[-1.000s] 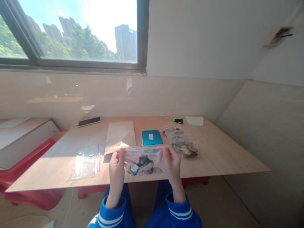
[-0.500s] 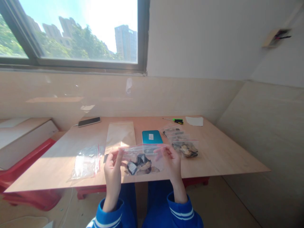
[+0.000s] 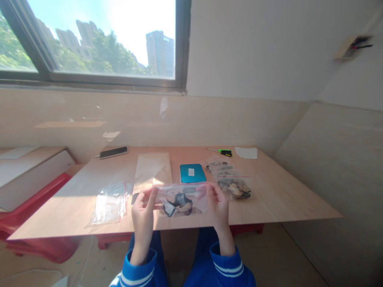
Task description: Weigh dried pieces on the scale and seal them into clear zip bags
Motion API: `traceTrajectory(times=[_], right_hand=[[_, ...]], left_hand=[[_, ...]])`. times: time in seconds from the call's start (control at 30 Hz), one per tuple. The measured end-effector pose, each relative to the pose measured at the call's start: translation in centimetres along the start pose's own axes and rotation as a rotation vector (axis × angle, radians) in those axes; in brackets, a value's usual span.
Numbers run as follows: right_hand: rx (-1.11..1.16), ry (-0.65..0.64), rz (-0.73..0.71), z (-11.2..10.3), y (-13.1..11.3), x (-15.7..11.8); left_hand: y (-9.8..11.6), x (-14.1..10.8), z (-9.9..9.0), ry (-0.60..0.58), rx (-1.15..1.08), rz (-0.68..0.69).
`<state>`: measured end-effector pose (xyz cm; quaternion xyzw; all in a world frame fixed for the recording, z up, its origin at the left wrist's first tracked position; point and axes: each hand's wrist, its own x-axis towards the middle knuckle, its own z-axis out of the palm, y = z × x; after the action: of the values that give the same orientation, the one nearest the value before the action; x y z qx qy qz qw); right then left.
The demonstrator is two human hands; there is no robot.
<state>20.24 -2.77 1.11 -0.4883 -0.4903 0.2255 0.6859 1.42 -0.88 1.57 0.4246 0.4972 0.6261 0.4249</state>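
Observation:
A clear zip bag (image 3: 197, 203) with a red seal line is stretched between my two hands near the table's front edge. Inside it lie dark and brown dried pieces (image 3: 182, 205), whose kind I cannot make out. My left hand (image 3: 144, 209) pinches the bag's upper left corner. At the upper right corner, my right hand (image 3: 218, 205) is closed on the same bag. Just behind the bag sits a teal square device (image 3: 196, 173) with a white label. To its right are several filled zip bags (image 3: 236, 187) with similar pieces.
A pile of clear zip bags (image 3: 109, 205) lies on the left of the wooden table (image 3: 287, 199). Farther back are a brown paper sheet or envelope (image 3: 152, 165), a phone (image 3: 113, 152), a screwdriver (image 3: 224, 152) and white paper (image 3: 247, 153). Red stools (image 3: 54, 247) stand below.
Both hands keep hold of the zip bag. The dried pieces inside have shifted slightly, and my right fingers have closed in more at the bag's corner. The view has moved a little.

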Motion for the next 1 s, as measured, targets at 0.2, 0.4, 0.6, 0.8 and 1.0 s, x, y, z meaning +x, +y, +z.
traceTrajectory(times=[0.2, 0.4, 0.6, 0.8, 1.0], right_hand=[[-0.013, 0.014, -0.051, 0.3, 0.1, 0.1], [-0.032, 0.014, -0.055, 0.4, 0.0, -0.1], [0.023, 0.058, 0.022, 1.4, -0.5, -0.2], [0.163, -0.082, 0.045, 2.4, -0.6, -0.2], [0.247, -0.090, 0.203, 2.0, 0.0, -0.1]], left_hand=[[0.6, 0.0, -0.5, -0.019, 0.067, 0.012], [0.7, -0.4, -0.7, 0.018, 0.149, 0.071], [0.7, -0.7, 0.0, 0.019, 0.061, 0.074], [0.0, -0.5, 1.1, -0.020, -0.272, 0.004], [-0.6, -0.8, 0.4, -0.072, -0.208, 0.050]])
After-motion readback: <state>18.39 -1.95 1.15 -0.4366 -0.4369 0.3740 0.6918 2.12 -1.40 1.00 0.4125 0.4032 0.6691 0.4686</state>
